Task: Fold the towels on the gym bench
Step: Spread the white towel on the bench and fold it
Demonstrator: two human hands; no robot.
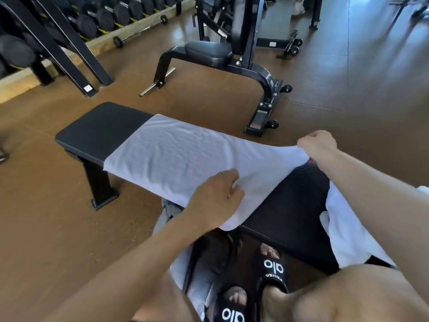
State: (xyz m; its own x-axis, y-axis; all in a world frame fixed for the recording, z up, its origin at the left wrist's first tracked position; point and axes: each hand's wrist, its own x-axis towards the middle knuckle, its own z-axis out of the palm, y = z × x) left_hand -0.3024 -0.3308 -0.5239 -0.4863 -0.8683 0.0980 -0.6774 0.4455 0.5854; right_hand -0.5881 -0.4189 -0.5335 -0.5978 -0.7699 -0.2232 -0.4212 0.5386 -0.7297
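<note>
**Towel spread on the bench**

We see the bench [102, 129] with a white towel [185, 156] lying flat along it. Our left hand [216, 201] grips its near corner with curled fingers; our right hand [316, 142] pinches the far corner, lifting it slightly.

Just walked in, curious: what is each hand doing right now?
Left hand: fingers curled, gripping the near edge of the white cloth towel.
Right hand: pinching the same towel's far corner, lifted off the black padded bench.
</note>
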